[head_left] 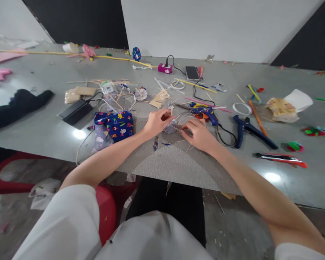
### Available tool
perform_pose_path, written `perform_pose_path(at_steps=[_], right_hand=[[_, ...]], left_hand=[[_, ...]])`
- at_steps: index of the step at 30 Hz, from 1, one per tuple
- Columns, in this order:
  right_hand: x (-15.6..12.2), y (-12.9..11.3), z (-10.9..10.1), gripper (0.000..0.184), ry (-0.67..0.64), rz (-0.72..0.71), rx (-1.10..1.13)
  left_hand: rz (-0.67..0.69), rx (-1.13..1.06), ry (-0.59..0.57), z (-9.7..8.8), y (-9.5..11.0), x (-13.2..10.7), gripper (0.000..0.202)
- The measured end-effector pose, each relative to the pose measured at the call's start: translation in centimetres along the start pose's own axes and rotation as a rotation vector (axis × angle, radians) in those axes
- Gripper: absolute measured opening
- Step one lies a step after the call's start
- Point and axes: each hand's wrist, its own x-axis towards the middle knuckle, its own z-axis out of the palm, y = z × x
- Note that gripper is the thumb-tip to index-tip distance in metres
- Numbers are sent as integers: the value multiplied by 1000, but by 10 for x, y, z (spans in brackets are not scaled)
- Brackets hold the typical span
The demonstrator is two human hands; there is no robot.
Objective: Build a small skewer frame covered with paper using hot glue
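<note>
My left hand (157, 122) is closed in a pinch on a thin wooden stick (171, 112) above a small pale paper piece (171, 127) on the grey table (165, 162). My right hand (197, 134) lies beside it, fingers curled down onto several loose sticks (182, 127) that fan out from the paper piece. Whether the right fingers grip one of them is hidden. A blue patterned cloth (116, 124) lies just left of my left hand. A blue glue gun (206, 112) rests just beyond my right hand.
Blue pliers (249, 129) and a red-black utility knife (280, 158) lie to the right. A black power pack (75, 111), a paper umbrella (141, 94), stick bundles (159, 98), tape rolls (242, 108), a phone (192, 73) and a black garment (18, 104) are spread about. A red stool (105, 209) stands below.
</note>
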Motion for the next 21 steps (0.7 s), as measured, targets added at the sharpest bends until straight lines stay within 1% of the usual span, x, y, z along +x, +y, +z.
perform_pose_path(at_steps=[2,6,17,21], right_hand=[[0,-4,3,15,15,-11,-10],[0,-3,7,13,17,-29,-55],[1,-4,13,11,32,47,-39],[2,-2,16,12,19,78,-32]], left_hand=[[-3,2,-8,0,-1,0,17],[-6,-6,-5,1,-2,0,17],[-5,-17,12,0,-3,1,16],[-19,-16,17,0,0,1,19]])
